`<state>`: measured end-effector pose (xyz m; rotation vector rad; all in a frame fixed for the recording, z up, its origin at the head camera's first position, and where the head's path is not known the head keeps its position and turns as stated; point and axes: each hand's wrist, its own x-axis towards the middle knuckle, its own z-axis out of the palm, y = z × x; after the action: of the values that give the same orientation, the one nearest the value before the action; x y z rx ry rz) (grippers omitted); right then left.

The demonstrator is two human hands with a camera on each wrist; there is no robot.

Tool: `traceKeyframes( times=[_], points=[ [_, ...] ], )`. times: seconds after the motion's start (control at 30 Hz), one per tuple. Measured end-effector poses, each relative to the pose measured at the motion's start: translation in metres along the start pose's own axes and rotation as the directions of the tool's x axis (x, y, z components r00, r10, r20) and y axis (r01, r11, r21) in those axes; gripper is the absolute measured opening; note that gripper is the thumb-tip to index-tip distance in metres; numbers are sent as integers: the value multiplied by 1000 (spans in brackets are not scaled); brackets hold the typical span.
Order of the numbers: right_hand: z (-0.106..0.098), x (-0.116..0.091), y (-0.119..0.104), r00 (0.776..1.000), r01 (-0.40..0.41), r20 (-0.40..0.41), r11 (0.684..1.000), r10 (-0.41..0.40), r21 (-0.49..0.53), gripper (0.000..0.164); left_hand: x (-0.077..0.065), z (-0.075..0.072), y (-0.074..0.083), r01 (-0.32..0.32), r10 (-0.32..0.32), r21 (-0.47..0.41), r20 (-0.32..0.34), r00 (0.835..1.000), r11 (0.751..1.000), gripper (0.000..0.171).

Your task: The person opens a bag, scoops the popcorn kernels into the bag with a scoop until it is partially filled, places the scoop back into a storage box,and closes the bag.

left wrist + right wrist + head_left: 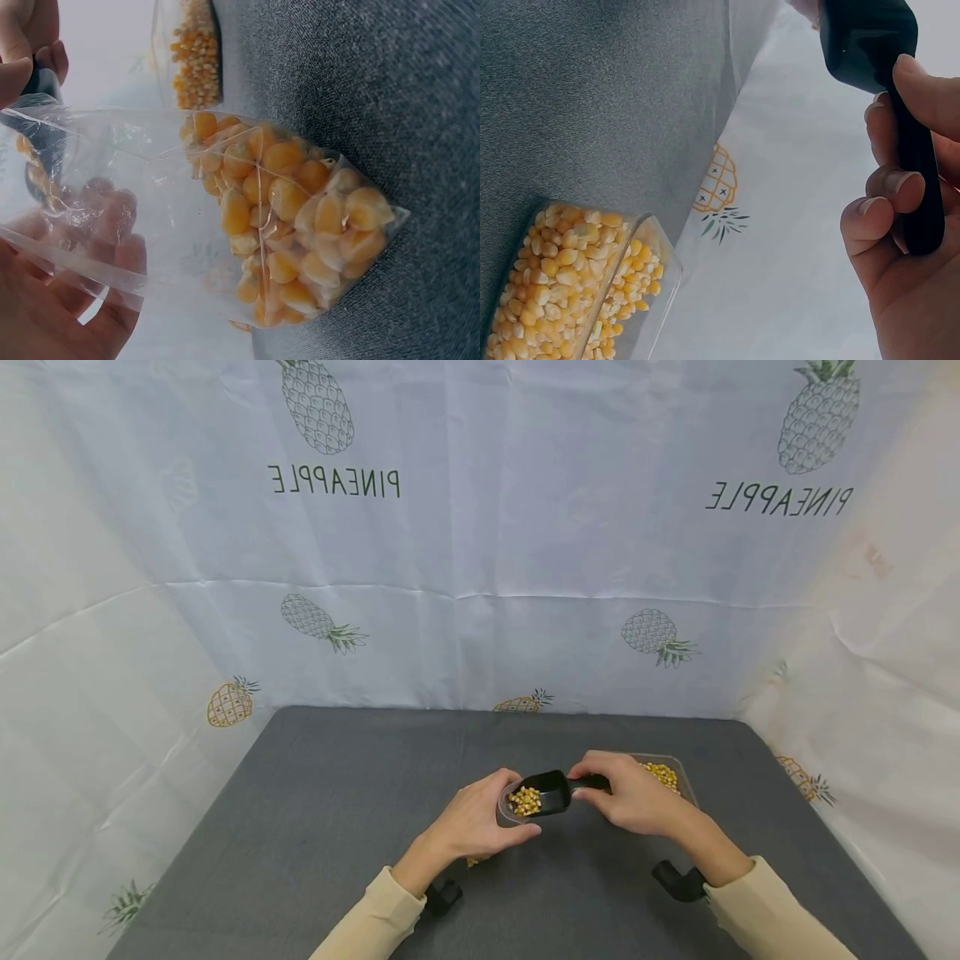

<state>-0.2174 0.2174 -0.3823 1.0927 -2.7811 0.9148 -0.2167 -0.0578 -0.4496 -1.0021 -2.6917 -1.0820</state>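
Note:
My left hand (468, 820) holds a clear plastic bag (169, 180) near its mouth, thumb and fingers curved round the opening. Corn kernels (289, 214) fill the bottom of the bag, which hangs close to the table. In my right hand (633, 795) is the handle of a black scoop (553, 793), gripped between thumb and curled fingers. Yellow kernels (525, 801) lie at the scoop's front end, which is inside the mouth of the bag. Partly hidden behind the right hand stands a clear container (687, 783) of corn kernels (555, 285).
A dark grey cloth (322, 810) covers the table. White curtains (480, 543) with pineapple prints rise at its back and sides. Black wrist-worn pieces (681, 882) show at both forearms.

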Motion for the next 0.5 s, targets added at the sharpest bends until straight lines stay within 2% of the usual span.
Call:
traceKeyframes(
  times=[0.5],
  points=[
    [-1, 3, -8, 1000, 21, 20, 997, -19, -74, 19, 0, 2, -1, 11, -10, -5, 13, 1000, 1000, 62]
  ],
)
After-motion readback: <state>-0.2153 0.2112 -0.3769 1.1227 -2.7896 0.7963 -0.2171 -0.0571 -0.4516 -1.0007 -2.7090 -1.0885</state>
